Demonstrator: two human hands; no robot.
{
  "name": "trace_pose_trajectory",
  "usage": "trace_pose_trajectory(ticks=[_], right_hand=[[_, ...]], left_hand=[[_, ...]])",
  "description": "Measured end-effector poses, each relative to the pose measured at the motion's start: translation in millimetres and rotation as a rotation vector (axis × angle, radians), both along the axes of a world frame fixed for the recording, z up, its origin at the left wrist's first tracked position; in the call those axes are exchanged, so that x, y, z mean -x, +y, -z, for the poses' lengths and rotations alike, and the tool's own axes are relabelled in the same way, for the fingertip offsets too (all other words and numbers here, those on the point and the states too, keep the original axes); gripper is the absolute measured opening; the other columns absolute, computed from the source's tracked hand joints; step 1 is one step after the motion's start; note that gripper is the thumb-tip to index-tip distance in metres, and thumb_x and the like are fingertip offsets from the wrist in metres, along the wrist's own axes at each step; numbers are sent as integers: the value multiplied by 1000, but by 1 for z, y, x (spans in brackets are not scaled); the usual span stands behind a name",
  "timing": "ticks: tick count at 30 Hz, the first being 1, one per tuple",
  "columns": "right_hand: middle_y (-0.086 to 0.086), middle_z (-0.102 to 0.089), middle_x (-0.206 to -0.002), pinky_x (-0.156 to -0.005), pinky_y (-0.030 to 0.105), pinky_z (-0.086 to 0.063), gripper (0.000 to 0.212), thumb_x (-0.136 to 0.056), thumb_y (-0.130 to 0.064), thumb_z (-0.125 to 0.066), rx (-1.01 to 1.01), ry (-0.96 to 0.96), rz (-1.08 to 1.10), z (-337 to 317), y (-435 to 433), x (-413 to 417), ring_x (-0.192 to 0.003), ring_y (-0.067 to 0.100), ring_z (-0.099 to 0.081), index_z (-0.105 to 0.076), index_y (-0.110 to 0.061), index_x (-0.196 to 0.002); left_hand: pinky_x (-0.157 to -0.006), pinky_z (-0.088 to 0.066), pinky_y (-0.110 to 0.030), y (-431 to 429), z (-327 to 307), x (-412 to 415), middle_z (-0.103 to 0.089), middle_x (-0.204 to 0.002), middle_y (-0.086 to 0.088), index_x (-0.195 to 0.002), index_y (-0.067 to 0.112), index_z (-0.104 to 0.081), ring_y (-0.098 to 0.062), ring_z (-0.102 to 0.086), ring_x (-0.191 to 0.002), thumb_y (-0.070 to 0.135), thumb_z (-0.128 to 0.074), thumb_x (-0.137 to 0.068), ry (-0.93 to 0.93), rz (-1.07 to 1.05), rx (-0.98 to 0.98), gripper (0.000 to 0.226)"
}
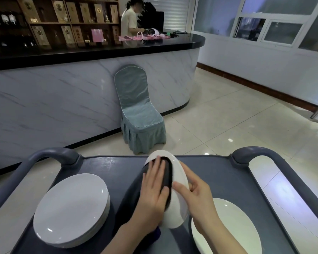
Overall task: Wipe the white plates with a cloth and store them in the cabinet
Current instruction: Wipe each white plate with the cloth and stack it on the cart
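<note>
A white plate (179, 180) is held tilted on edge above the dark blue cart top (218, 173). My right hand (196, 197) grips its right rim, thumb across the front. My left hand (153, 191) presses a dark cloth (167, 173) flat against the plate's face, fingers straight. The cloth hangs down under my left wrist. A stack of white plates (70, 209) sits on the cart at the left. Another white plate (226, 228) lies at the lower right, partly hidden by my right forearm.
The cart has grey curved handles at the far left (53, 154) and far right (261, 153). Beyond it a blue-covered chair (138, 110) stands against a marble-fronted counter (62, 99). A person (129, 19) stands behind the counter. Tiled floor (246, 125) stretches to the right.
</note>
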State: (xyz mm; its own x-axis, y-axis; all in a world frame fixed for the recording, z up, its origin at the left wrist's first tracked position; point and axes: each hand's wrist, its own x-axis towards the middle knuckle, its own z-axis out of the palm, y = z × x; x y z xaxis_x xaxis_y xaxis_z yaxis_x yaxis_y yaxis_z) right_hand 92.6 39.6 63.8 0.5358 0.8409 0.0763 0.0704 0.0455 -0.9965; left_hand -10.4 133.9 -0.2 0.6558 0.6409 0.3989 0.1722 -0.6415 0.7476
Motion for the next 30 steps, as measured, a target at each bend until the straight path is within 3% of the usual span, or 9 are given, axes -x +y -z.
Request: trace_pose_trajectory(ticks=[2,4,7,10,14,17,22,27,30], right_hand=[[-21,-69,-120,-91,21,-51,61,-90,7,-56,9,22,22,1,2,-1,-114,0,-63,-66,-45,-121],[-19,-69,-122,-91,21,-51,62,-91,6,-57,-3,58,0,3,1,-2,-115,2,-63,-67,-48,-118],[-12,-67,-128,-98,29,-50,59,-91,7,-58,-26,105,-70,5,-6,-3,-121,10,-62,-66,-41,-125],[-6,-66,-132,-96,24,-51,53,-92,3,-61,-43,195,-141,6,-13,-8,-122,14,-62,-63,-31,-131],[-2,-65,-133,-89,24,-54,51,-90,-2,-65,-35,301,-161,2,-25,-24,-122,18,-63,-62,-29,-134],[-1,-67,-131,-85,26,-55,52,-86,-7,-69,8,313,-170,3,-27,-28,-119,20,-64,-63,-32,-131],[1,-67,-131,-103,37,-50,50,-90,1,-63,24,302,-149,6,-19,-22,-122,23,-62,-64,-27,-131],[3,-70,-125,-79,25,-57,48,-89,1,-63,-14,353,-91,-6,-13,-32,-113,24,-67,-66,-26,-128],[8,-70,-124,-79,30,-58,47,-90,1,-61,-92,454,9,-10,-5,-32,-111,26,-68,-63,-21,-132]], left_hand=[[-122,1,-30,-8,4,0,-1,-164,12,-155,26,-12,-12,0,-151,23,-30,-99,50,62,-170,58],[-122,-2,-31,-4,2,-1,-2,-164,13,-155,26,-13,-12,-1,-151,23,-30,-100,56,91,-200,58],[-123,-3,-39,14,2,-3,-4,-163,19,-153,34,-13,-10,0,-151,24,-27,-101,-25,105,54,55],[-123,-8,-48,35,10,0,-7,-161,22,-151,37,-15,-6,-4,-150,24,-28,-101,-61,-2,232,53],[-124,-10,-40,34,30,16,-12,-159,28,-148,45,-15,-2,-7,-149,23,-31,-98,-59,-31,333,57],[-123,-7,-30,21,31,17,-10,-156,35,-145,53,-14,1,-6,-148,19,-32,-95,-30,-37,319,63],[-122,-3,-33,19,10,4,-5,-162,23,-152,39,-13,-4,-1,-150,15,-34,-99,4,83,104,62],[-124,-9,-39,25,23,11,-13,-161,19,-151,35,-17,-1,-7,-149,17,-32,-96,-100,-12,343,60],[-124,-5,-35,3,37,13,-5,-162,21,-151,36,-12,-1,-2,-149,14,-29,-95,-130,-62,401,62]])
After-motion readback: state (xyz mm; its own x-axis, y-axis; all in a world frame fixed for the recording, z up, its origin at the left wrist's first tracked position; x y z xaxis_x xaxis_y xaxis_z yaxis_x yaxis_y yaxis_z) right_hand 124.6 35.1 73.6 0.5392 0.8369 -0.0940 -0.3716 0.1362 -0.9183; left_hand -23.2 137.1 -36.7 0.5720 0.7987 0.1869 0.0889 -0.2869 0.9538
